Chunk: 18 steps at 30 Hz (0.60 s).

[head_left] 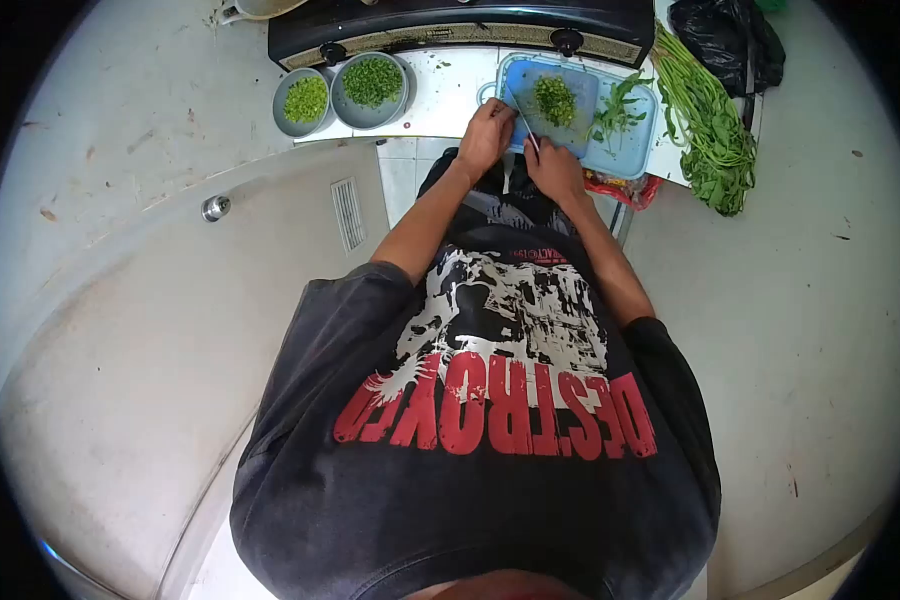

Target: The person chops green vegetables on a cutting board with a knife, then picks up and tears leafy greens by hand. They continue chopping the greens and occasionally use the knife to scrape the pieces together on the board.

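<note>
My right hand (554,166) is wrapped round the handle of a knife (522,117), whose blade slants up to the left over the blue cutting board (583,88). At the board's lower left edge is my left hand (489,132), its fingers bent and closed; what they hold, if anything, is too small to make out. Chopped greens (555,101) lie in a small heap on the board, right of the blade. Loose leafy stems (620,112) rest to the right, partly over the light blue tray (631,160) beneath the board.
Two grey bowls of chopped greens, one smaller (283,122) and one larger (403,105), stand at the left. A black stove (450,28) runs along the back. To the right lie a long leafy bunch (715,140) and a black plastic bag (730,42).
</note>
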### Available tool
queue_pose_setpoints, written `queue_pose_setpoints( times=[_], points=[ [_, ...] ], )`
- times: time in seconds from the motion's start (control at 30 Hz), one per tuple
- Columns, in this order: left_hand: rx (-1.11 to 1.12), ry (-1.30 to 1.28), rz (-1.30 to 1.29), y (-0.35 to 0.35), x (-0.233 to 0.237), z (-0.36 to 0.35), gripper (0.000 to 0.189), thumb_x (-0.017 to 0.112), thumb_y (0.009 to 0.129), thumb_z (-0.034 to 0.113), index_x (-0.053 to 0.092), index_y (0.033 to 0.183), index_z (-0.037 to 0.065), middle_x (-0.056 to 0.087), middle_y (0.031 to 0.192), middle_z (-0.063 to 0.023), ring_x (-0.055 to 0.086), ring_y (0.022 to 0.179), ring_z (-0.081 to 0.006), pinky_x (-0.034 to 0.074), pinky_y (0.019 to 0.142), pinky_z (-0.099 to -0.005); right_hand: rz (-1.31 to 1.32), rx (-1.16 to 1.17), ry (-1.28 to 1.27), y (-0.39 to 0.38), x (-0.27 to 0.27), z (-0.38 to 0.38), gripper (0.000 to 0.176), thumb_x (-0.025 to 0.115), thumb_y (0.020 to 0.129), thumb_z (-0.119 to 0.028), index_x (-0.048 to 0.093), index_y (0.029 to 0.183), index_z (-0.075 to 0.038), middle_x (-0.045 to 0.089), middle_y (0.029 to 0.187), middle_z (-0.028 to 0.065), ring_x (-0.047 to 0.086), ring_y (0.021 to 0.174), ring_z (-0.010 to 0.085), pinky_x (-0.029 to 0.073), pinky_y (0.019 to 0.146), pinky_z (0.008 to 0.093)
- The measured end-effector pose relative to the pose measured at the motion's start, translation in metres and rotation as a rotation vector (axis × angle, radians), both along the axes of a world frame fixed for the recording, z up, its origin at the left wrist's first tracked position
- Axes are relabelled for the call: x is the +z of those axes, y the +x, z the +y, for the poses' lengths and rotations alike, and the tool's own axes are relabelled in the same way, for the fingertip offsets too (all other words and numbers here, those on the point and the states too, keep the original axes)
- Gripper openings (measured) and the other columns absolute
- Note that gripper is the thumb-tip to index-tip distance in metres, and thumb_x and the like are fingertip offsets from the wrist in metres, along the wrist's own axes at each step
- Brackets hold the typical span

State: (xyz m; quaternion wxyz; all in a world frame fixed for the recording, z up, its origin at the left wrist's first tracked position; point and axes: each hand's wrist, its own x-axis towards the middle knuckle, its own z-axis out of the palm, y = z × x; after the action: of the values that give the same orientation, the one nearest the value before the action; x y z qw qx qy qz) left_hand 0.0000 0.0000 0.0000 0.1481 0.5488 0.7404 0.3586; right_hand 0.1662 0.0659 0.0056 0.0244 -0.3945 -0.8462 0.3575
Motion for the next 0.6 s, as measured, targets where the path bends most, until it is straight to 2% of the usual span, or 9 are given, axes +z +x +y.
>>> queue_pose_setpoints(
  times=[0.27,0.6],
  points=[
    [0.084,-0.028,-0.049,0.003,0.004,0.001,0.014,0.066,0.083,-0.002,0.071,0.097,-0.001,0.059,0.087,-0.0186,0.063,0.081,-0.0376,0.052,0.073,-0.0444,-0.095,0.039,-0.012,0.018,0.010,-0.009,0.043,0.051,0.102,-0.038,0.065,0.091,0.001,0.067,0.070,0.0273,0.068,0.067,0.0462,0.055,0.063,0.0552],
    [0.074,-0.053,-0.068,-0.003,0.000,0.001,0.014,0.070,0.082,0.001,0.073,0.096,0.002,0.064,0.089,-0.0162,0.066,0.082,-0.0373,0.053,0.073,-0.0434,-0.107,0.034,-0.017,0.024,0.014,-0.012,0.046,0.050,0.102,-0.039,0.065,0.091,0.003,0.067,0.071,0.0282,0.068,0.068,0.0473,0.056,0.065,0.0558]
  ],
)
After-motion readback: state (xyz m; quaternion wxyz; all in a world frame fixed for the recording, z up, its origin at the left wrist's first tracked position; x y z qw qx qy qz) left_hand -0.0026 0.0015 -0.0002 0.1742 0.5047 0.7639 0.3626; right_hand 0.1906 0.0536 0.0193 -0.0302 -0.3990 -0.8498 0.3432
